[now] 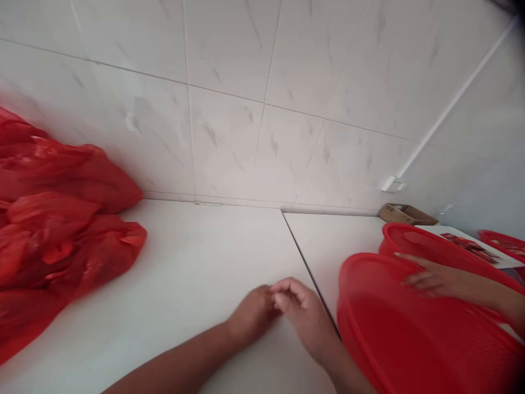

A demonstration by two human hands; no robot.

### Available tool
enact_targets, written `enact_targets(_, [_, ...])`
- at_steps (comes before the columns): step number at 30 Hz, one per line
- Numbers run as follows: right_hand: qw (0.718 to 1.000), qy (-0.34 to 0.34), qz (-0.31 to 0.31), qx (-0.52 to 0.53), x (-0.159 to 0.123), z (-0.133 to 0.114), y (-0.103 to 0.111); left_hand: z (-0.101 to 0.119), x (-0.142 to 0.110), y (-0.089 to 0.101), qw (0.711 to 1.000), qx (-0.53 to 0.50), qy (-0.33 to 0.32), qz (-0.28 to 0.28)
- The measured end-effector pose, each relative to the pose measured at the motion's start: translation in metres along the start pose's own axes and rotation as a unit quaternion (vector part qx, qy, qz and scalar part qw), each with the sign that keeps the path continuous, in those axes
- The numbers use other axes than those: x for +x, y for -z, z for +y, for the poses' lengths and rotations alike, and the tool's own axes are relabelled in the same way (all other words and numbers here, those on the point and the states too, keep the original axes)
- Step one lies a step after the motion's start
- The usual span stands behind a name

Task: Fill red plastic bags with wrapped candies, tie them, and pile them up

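My left hand (255, 313) is low over the white tabletop (197, 257), its fingers closed and mostly turned out of sight. Against it rests my right hand (303, 316), thumb and fingers curled together in a pinch. The fingertips of both hands meet, and whatever they may hold is too small or hidden to make out. Close by on the right stands a large red plastic basket (353, 306), the nearest object to my right hand.
Red plastic bags (69, 219) are heaped at the left. A co-worker's hand (435, 279) reaches over the red basket. Behind it are another red basket (394, 232), a cardboard box (410, 213) and a white printed box (447, 235). A tiled wall (229, 131) borders the tables.
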State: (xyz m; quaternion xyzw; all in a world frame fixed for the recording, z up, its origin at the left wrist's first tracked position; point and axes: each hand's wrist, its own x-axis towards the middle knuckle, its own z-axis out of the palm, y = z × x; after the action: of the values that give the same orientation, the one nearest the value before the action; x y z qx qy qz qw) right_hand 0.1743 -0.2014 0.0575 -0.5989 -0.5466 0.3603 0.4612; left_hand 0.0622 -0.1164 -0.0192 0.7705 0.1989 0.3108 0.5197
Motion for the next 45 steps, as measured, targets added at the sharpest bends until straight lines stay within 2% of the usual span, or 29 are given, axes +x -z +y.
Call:
enact_targets(2, [0.999, 0.018, -0.045, -0.023, -0.024, -0.006, -0.011, -0.002, 0.007, 0.018, 0.988, -0.104, 0.085, 0.082])
enact_targets(4, [0.995, 0.028, -0.087, -0.041, -0.039, -0.005, -0.019, -0.002, 0.011, 0.032, 0.964, -0.184, 0.138, 0.131])
enact_targets(7, [0.991, 0.029, -0.123, -0.054, -0.047, 0.004, -0.026, 0.001, 0.013, 0.047, 0.926, -0.282, 0.174, 0.178])
enact_targets(9, [0.990, 0.030, -0.123, -0.054, -0.048, 0.012, -0.028, 0.005, 0.012, 0.053, 0.905, -0.327, 0.183, 0.203])
enact_targets(14, [0.992, 0.016, -0.109, -0.056, -0.045, 0.033, -0.029, 0.008, 0.011, 0.066, 0.821, -0.493, 0.193, 0.213])
enact_targets(15, [0.992, 0.010, -0.109, -0.056, -0.045, 0.037, -0.029, 0.007, 0.011, 0.067, 0.810, -0.511, 0.194, 0.212])
enact_targets(18, [0.992, -0.007, -0.111, -0.057, -0.044, 0.046, -0.029, 0.006, 0.011, 0.068, 0.806, -0.518, 0.198, 0.207])
enact_targets(20, [0.991, -0.013, -0.117, -0.062, -0.045, 0.049, -0.028, 0.004, 0.012, 0.067, 0.823, -0.486, 0.196, 0.218])
enact_targets(23, [0.989, -0.003, -0.122, -0.081, -0.050, 0.045, -0.024, 0.001, 0.015, 0.069, 0.855, -0.403, 0.183, 0.269])
enact_targets(26, [0.989, 0.042, -0.090, -0.108, -0.061, 0.034, -0.013, -0.003, 0.020, 0.082, 0.866, -0.356, 0.176, 0.303])
enact_targets(29, [0.979, 0.110, 0.033, -0.170, -0.077, 0.020, 0.013, -0.008, 0.027, 0.106, 0.877, -0.315, 0.175, 0.318])
enact_targets(31, [0.948, 0.136, 0.146, -0.250, -0.089, 0.012, 0.039, -0.015, 0.030, 0.124, 0.885, -0.267, 0.178, 0.338])
enact_targets(32, [0.926, 0.133, 0.196, -0.295, -0.096, 0.009, 0.054, -0.019, 0.032, 0.133, 0.894, -0.173, 0.174, 0.375])
enact_targets(35, [0.859, 0.054, 0.293, -0.416, -0.117, 0.008, 0.098, -0.032, 0.030, 0.153, 0.889, -0.051, 0.126, 0.436])
enact_targets(37, [0.827, -0.010, 0.294, -0.478, -0.128, 0.013, 0.121, -0.034, 0.026, 0.159, 0.882, 0.044, 0.128, 0.451])
enact_targets(39, [0.811, -0.056, 0.242, -0.530, -0.134, 0.020, 0.133, -0.029, 0.020, 0.160, 0.873, 0.122, 0.170, 0.441])
enact_targets(42, [0.792, -0.120, 0.165, -0.576, -0.129, 0.026, 0.134, -0.017, 0.017, 0.157, 0.860, 0.186, 0.246, 0.407])
enact_targets(45, [0.771, -0.152, 0.146, -0.600, -0.108, 0.024, 0.123, -0.018, 0.020, 0.159, 0.854, 0.229, 0.269, 0.382])
